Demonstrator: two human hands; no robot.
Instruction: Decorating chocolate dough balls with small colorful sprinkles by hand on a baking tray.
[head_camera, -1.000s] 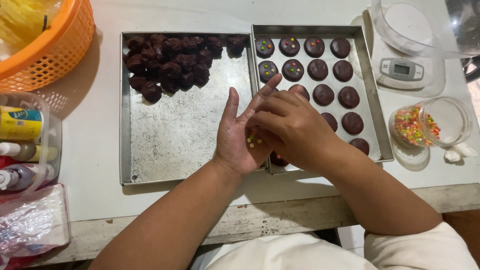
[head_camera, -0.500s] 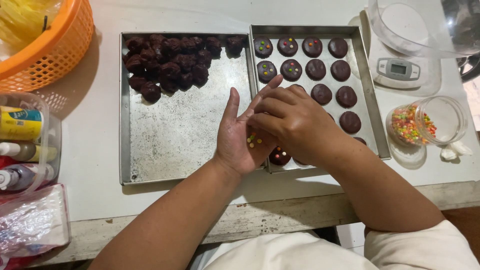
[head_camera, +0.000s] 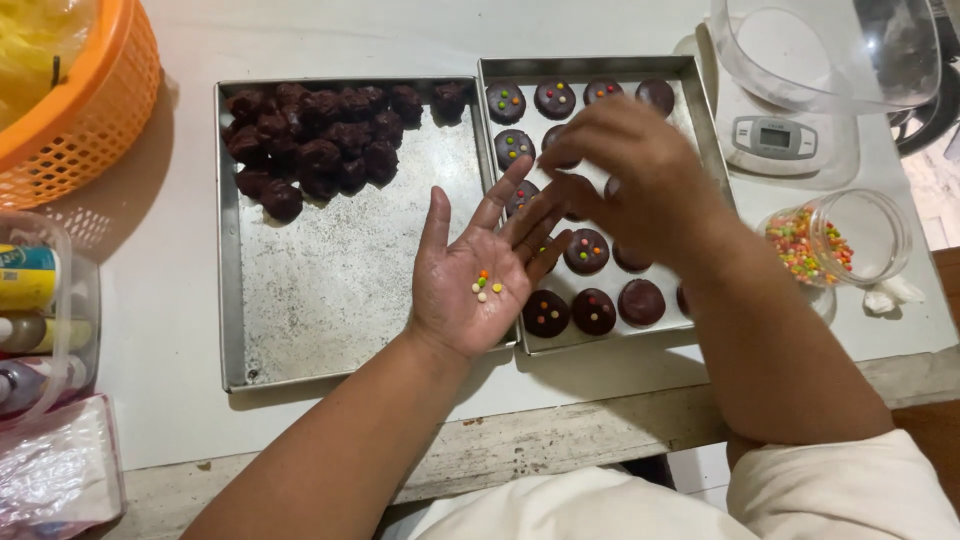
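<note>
My left hand (head_camera: 462, 300) lies palm up over the seam between two metal trays, with several small coloured candy bits (head_camera: 487, 287) resting in its palm. My right hand (head_camera: 640, 170) hovers blurred over the right tray (head_camera: 590, 64), its fingertips drawn together and pointing down at the chocolate rounds. I cannot see what is between those fingertips. Round chocolate cookies fill the right tray in rows; the far ones (head_camera: 506, 102) carry candy dots, and the near ones (head_camera: 640, 300) are plain. The left tray (head_camera: 340, 280) holds a heap of rough dark chocolate lumps (head_camera: 320, 140) in its far corner.
A small clear jar of coloured candy bits (head_camera: 830, 240) stands right of the trays. Behind it a clear bowl (head_camera: 820, 50) sits on a white kitchen scale (head_camera: 785, 135). An orange basket (head_camera: 70, 110), a clear tub of bottles (head_camera: 30, 320) and a plastic bag (head_camera: 60, 470) line the left side.
My right hand has lifted off my left palm and moved up and right over the cookie tray. My left palm, covered before, now shows the candy bits.
</note>
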